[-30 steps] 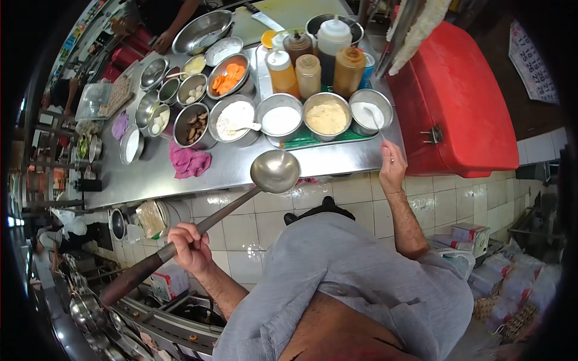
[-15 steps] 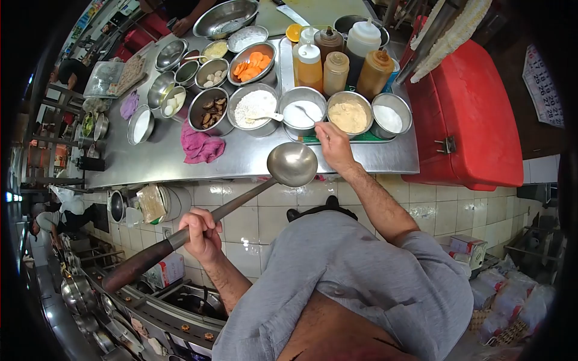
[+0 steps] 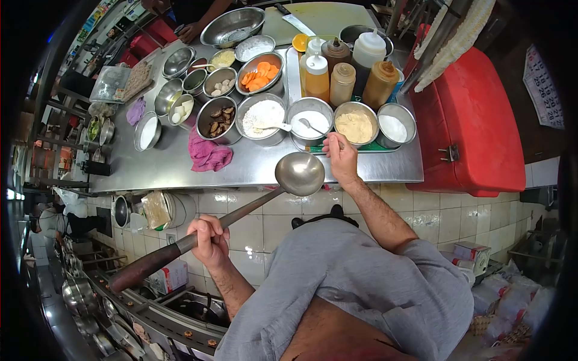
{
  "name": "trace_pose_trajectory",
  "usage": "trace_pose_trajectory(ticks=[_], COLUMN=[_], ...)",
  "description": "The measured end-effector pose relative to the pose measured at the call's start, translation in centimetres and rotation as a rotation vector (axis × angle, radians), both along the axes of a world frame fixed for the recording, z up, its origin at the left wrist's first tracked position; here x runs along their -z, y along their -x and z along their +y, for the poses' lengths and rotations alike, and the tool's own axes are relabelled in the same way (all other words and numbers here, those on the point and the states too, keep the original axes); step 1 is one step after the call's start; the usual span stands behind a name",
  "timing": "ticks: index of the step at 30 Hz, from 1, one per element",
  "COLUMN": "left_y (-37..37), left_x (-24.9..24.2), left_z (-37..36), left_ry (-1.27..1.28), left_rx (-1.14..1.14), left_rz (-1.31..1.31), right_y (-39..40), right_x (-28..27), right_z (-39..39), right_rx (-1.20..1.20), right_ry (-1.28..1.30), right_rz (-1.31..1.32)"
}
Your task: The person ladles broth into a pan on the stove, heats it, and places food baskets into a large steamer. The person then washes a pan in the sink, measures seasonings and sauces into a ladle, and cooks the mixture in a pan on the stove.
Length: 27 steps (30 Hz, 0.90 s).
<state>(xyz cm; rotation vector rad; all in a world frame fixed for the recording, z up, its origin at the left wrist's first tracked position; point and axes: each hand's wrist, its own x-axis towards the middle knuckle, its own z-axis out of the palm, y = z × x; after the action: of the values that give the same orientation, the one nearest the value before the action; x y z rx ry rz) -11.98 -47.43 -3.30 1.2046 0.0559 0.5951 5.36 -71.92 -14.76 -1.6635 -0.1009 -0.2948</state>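
Note:
My left hand point(image 3: 209, 240) is closed around the shaft of a long-handled metal ladle point(image 3: 300, 173). The ladle's bowl hangs in front of the table edge, and its dark grip end points to the lower left. A small spoon point(image 3: 306, 123) is pinched in my right hand point(image 3: 341, 157). Its tip is over or in the white powder of a metal container point(image 3: 330, 108); contact with the powder is hard to tell. To the right of that container stands a tan powder point(image 3: 354, 127) container, then another white powder point(image 3: 393, 127). On the left, a white spoon point(image 3: 278, 127) rests in a container of coarser white powder point(image 3: 259, 114).
Squeeze bottles point(image 3: 342, 81) stand behind the containers. Bowls of carrot slices point(image 3: 260, 77) and dark brown pieces point(image 3: 220, 122) sit left, with a pink cloth point(image 3: 209, 151) before them. A red bin point(image 3: 469, 120) borders the table's right. A stove point(image 3: 180, 328) lies lower left; another person's hand point(image 3: 189, 31) shows at the back.
The view has shifted slightly, moving the table down and right in the picture. The spoon in my right hand has come a little toward me within the white powder container. My left hand keeps the ladle.

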Motion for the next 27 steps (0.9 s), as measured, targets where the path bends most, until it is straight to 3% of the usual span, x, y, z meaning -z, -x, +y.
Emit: trace_pose_trajectory(ticks=[8,21,24,26,27], left_y=[-0.1,-1.0,-1.2,-1.3,-1.4], left_x=[0.1,-0.2,0.0,0.0,0.1], left_z=[0.2,0.0,-0.3,-0.6,-0.8], left_ry=[0.026,0.041,0.049,0.045,0.034], left_rx=[-0.001,0.064,0.087,0.106,0.112], left_rz=[0.008,-0.104,-0.113,-0.101,-0.094], right_y=[-0.2,2.2,4.5,5.4,5.4], right_x=[0.1,-3.1,-4.0,-4.4,-4.8], right_z=[0.2,-4.3,-6.5,-8.2,-9.0], right_rx=[0.025,0.029,-0.097,-0.138,-0.101], right_ry=[-0.305,-0.578,-0.548,-0.412,-0.18], right_rz=[0.154,0.147,0.156,0.123,-0.029])
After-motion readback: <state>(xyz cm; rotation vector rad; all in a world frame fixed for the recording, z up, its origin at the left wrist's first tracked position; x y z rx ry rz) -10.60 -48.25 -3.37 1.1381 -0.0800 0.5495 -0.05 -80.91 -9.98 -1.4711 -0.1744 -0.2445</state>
